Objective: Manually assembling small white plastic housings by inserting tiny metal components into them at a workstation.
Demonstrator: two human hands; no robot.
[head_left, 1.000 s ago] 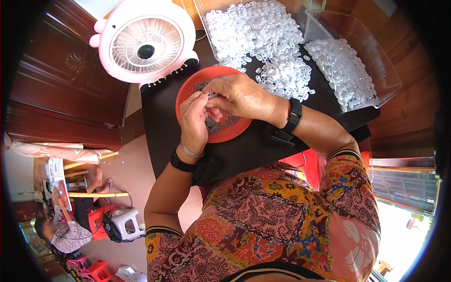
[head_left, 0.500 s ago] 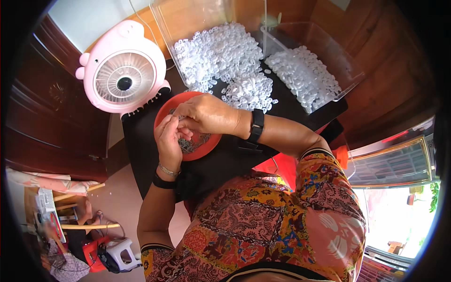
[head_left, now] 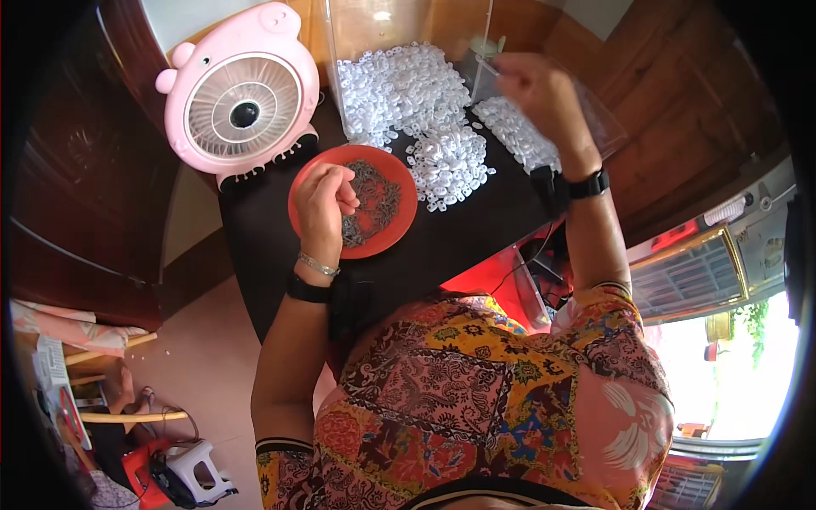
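My left hand [head_left: 325, 204] rests curled on the rim of a red plate [head_left: 398, 223] that holds small dark metal pieces; whether it pinches one I cannot tell. My right hand [head_left: 541, 93] is raised to the far right, above a clear container [head_left: 595, 119] of small white plastic parts, with its fingers pinched on a tiny piece. A heap of the same white parts [head_left: 406, 89] lies on the black table [head_left: 476, 229] between the plate and a clear box [head_left: 399, 34] behind it.
A pink pig-shaped fan [head_left: 242, 102] stands at the table's far left. Dark wooden furniture [head_left: 76, 195] rises on the left and more wood [head_left: 680, 110] on the right. A small stool [head_left: 191, 472] sits on the floor below left.
My right hand has left the plate, where both hands were together, and moved up and right over the clear container. My left hand stays at the plate.
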